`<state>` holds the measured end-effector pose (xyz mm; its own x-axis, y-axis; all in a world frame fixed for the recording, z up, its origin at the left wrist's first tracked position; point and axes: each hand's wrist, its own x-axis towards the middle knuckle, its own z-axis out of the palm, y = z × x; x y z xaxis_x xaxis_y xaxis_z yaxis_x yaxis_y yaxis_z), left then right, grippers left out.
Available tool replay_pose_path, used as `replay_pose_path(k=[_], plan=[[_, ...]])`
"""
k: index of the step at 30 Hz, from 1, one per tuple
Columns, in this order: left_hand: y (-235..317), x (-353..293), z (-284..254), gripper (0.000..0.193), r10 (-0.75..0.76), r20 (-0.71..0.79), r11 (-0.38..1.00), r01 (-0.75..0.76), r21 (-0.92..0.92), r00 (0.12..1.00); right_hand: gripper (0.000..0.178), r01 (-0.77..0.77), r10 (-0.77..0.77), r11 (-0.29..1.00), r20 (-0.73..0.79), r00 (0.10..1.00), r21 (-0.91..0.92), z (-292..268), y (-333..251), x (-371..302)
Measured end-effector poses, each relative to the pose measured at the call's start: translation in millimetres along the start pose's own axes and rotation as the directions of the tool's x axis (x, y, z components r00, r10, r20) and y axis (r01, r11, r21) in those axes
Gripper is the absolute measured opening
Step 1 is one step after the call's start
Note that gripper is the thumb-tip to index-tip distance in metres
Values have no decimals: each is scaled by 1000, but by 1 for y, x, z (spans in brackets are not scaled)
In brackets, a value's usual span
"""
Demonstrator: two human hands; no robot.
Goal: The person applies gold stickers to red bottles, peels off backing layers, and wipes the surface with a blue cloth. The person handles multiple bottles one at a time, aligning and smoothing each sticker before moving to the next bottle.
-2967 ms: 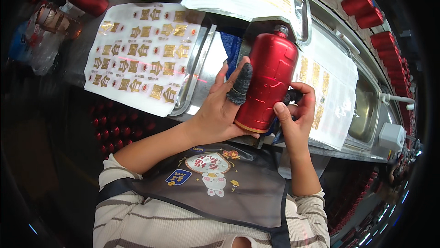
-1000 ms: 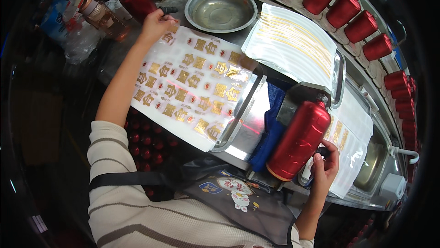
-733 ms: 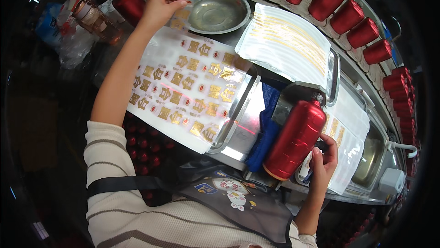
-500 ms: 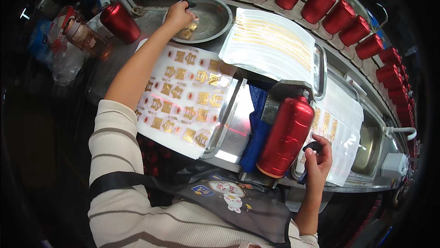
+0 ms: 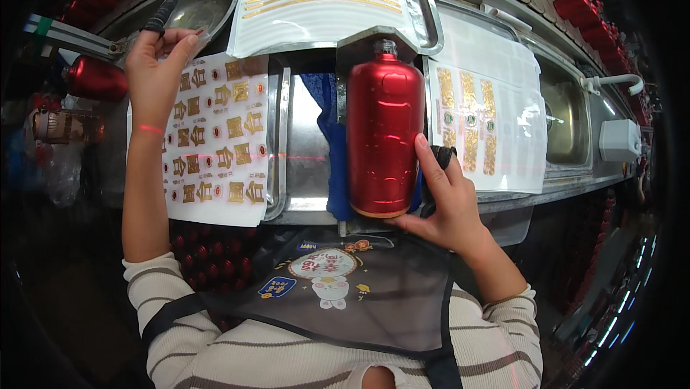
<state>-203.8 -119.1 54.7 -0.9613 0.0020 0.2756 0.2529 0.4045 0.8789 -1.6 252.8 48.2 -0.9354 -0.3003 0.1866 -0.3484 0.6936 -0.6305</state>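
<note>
A glossy red bottle [image 5: 386, 137] with embossed panels lies on a metal holder, its neck pointing away from me. My right hand [image 5: 449, 202] grips its lower right side, index finger along the flank and thumb at the base. At the far left, my left hand [image 5: 157, 73] pinches a thin, see-through decal [image 5: 205, 37] by the near rim of a round metal bowl [image 5: 231, 0]. Black wraps cover a finger on each hand. Below the left hand lies a white sheet of gold character decals [image 5: 215, 130] with small red emblems.
Behind the bottle is a sheet of gold strip decals [image 5: 323, 1]. Another decal sheet [image 5: 467, 119] lies to the right, before a sink [image 5: 564, 116] with a white tap [image 5: 614, 86]. A blue cloth [image 5: 336, 173] is beside the holder; another red bottle [image 5: 97, 79] lies far left.
My left hand has lifted out of the bowl with the decal. My right hand has gone from beside the bottle to gripping its base. The whole view has turned.
</note>
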Motion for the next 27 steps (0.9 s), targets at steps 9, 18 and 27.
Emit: replay_pose_path(k=[9, 18, 27], plan=[[129, -91, 76, 43, -4, 316, 867, 160, -472, 949, 97, 7, -4, 995, -36, 999, 101, 8, 9, 8], [102, -84, 138, 28, 10, 259, 899, 105, -426, 966, 55, -354, 462, 532, 86, 883, 769, 12, 13, 31], [97, -80, 139, 26, 19, 180, 921, 52, -386, 983, 76, -394, 480, 605, 78, 874, 692, 27, 8, 39]])
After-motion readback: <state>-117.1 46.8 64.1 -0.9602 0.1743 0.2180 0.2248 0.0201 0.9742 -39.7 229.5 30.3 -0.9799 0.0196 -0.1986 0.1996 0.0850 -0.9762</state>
